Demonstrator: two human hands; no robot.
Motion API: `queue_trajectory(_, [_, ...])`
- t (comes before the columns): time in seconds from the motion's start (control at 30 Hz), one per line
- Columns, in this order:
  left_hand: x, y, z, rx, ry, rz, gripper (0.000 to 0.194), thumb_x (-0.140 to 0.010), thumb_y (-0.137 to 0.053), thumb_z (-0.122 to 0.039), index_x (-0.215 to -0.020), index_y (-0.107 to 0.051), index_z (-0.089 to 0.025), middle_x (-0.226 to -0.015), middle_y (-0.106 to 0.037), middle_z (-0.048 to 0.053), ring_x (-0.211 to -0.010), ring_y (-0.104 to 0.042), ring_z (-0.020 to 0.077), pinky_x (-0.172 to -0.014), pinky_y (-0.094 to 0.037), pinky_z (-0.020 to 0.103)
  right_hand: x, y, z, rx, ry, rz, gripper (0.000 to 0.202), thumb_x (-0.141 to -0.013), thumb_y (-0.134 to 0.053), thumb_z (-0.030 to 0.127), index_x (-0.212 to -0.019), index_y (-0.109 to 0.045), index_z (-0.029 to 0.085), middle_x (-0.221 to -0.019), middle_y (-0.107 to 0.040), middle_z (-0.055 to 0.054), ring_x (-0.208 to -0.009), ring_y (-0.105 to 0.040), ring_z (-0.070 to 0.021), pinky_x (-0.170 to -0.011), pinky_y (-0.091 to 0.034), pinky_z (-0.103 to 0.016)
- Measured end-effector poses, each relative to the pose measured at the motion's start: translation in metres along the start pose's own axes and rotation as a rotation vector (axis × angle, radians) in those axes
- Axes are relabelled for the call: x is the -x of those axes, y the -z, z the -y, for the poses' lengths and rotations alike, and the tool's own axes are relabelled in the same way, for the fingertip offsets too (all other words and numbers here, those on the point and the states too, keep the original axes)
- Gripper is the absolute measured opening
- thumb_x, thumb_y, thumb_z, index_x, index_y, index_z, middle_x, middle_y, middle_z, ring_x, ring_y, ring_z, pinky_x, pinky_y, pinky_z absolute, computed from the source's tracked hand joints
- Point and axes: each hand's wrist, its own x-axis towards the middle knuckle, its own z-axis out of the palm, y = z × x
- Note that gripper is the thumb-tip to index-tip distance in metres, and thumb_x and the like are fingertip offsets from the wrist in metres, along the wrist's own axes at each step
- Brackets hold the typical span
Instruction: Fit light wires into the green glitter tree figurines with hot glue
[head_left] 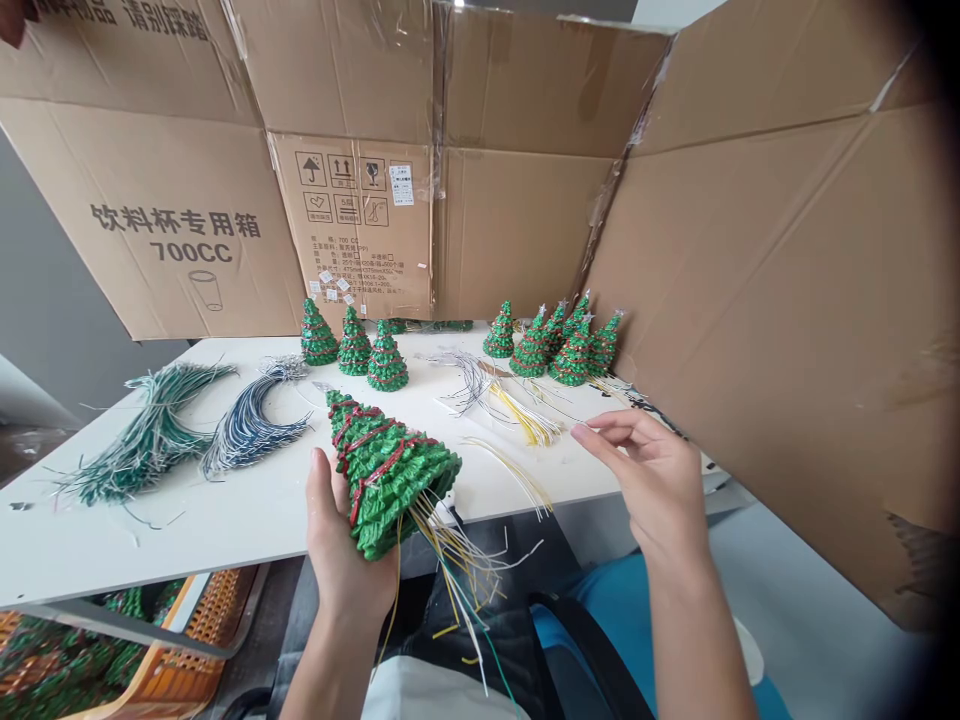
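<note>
My left hand is wrapped round a green model Christmas tree with red garlands, tilted so its hollow base faces right and down. Yellow, white and green wires trail out of that base toward my lap. Over the table's front right, my right hand has its thumb and index finger pinched together. Whatever lies between those fingertips is too fine to make out. Close to their left is a loose bunch of yellow and white wires on the white table.
Bundles of green wires and blue wires lie at the left. Small trees stand at the back, with more trees at the right. Cardboard walls enclose the back and right. An orange basket sits below left.
</note>
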Motion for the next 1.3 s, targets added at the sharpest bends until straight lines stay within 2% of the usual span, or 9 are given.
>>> queue_trajectory(0.1, [0.0014, -0.0013, -0.0010, 0.005, 0.011, -0.003, 0.052, -0.106, -0.063, -0.064, -0.129, -0.086, -0.023, -0.130, -0.087, 0.010, -0.129, -0.081, 0.0355, -0.113, -0.066, 0.049, 0.0002, -0.0013, 0.0012, -0.024, 0.022, 0.011, 0.027, -0.081, -0.100, 0.047, -0.087, -0.081, 0.029, -0.082, -0.077, -0.003, -0.083, -0.070, -0.0266, -0.085, -0.055, -0.044])
queue_trajectory(0.23, [0.0029, -0.0021, -0.0019, -0.001, 0.011, 0.002, 0.052, -0.107, -0.062, -0.064, -0.129, -0.086, -0.023, -0.126, -0.088, 0.009, -0.123, -0.083, 0.0341, -0.115, -0.065, 0.050, -0.0011, -0.0010, -0.0001, -0.049, 0.048, 0.032, 0.023, -0.096, -0.087, 0.052, -0.106, -0.081, 0.031, -0.078, -0.067, 0.000, -0.087, -0.068, -0.0268, -0.089, -0.055, -0.044])
queue_trajectory(0.3, [0.0027, -0.0025, -0.0018, 0.001, 0.013, 0.000, 0.052, -0.107, -0.061, -0.064, -0.128, -0.086, -0.023, -0.125, -0.088, 0.009, -0.122, -0.084, 0.0339, -0.115, -0.065, 0.050, -0.0021, 0.0001, -0.0021, -0.055, 0.055, 0.054, 0.022, -0.102, -0.080, 0.052, -0.110, -0.081, 0.032, -0.079, -0.064, 0.000, -0.091, -0.068, -0.0272, -0.091, -0.054, -0.044])
queue_trajectory(0.43, [0.0021, -0.0035, -0.0016, 0.000, 0.010, -0.014, 0.052, -0.107, -0.061, -0.064, -0.128, -0.086, -0.023, -0.127, -0.088, 0.009, -0.126, -0.082, 0.0346, -0.114, -0.065, 0.049, -0.0031, 0.0019, -0.0050, -0.070, 0.047, 0.101, 0.022, -0.106, -0.073, 0.051, -0.113, -0.080, 0.032, -0.093, -0.070, -0.002, -0.094, -0.067, -0.0265, -0.092, -0.055, -0.044])
queue_trajectory(0.57, [0.0024, -0.0025, -0.0020, 0.010, 0.006, -0.017, 0.051, -0.107, -0.062, -0.062, -0.128, -0.086, -0.022, -0.130, -0.087, 0.009, -0.129, -0.081, 0.0346, -0.114, -0.065, 0.048, -0.0030, 0.0024, -0.0033, -0.097, 0.038, 0.128, 0.021, -0.103, -0.077, 0.051, -0.113, -0.080, 0.033, -0.101, -0.074, -0.004, -0.098, -0.069, -0.0265, -0.091, -0.058, -0.042])
queue_trajectory(0.73, [0.0026, -0.0010, -0.0018, 0.004, 0.000, -0.012, 0.052, -0.107, -0.062, -0.063, -0.128, -0.086, -0.022, -0.132, -0.086, 0.010, -0.129, -0.080, 0.0346, -0.112, -0.065, 0.048, -0.0030, 0.0024, 0.0003, -0.112, 0.016, 0.117, 0.028, -0.089, -0.094, 0.047, -0.107, -0.079, 0.031, -0.105, -0.080, -0.006, -0.111, -0.076, -0.0311, -0.096, -0.062, -0.046])
queue_trajectory(1.0, [0.0027, -0.0022, -0.0022, -0.005, 0.004, -0.023, 0.051, -0.108, -0.060, -0.062, -0.129, -0.085, -0.023, -0.133, -0.086, 0.009, -0.130, -0.080, 0.0337, -0.112, -0.065, 0.047, -0.0024, 0.0025, 0.0027, -0.158, -0.018, 0.036, 0.038, -0.069, -0.108, 0.039, -0.095, -0.083, 0.030, -0.080, -0.073, -0.001, -0.094, -0.076, -0.0287, -0.102, -0.065, -0.052])
queue_trajectory(1.13, [0.0011, 0.0012, -0.0009, -0.022, 0.000, -0.013, 0.052, -0.105, -0.062, -0.065, -0.130, -0.085, -0.025, -0.134, -0.086, 0.009, -0.135, -0.078, 0.0353, -0.113, -0.066, 0.049, -0.0040, 0.0025, 0.0029, -0.091, -0.005, 0.054, 0.039, -0.069, -0.108, 0.044, -0.091, -0.081, 0.029, -0.082, -0.072, -0.001, -0.086, -0.072, -0.0264, -0.092, -0.066, -0.049])
queue_trajectory(1.3, [-0.0019, 0.0048, 0.0017, -0.032, -0.027, -0.001, 0.054, -0.100, -0.068, -0.067, -0.127, -0.085, -0.024, -0.132, -0.086, 0.010, -0.134, -0.078, 0.0366, -0.111, -0.066, 0.049, -0.0062, 0.0030, 0.0010, -0.047, -0.013, 0.127, 0.031, -0.075, -0.105, 0.048, -0.086, -0.083, 0.028, -0.080, -0.066, -0.001, -0.083, -0.064, -0.0245, -0.080, -0.061, -0.042])
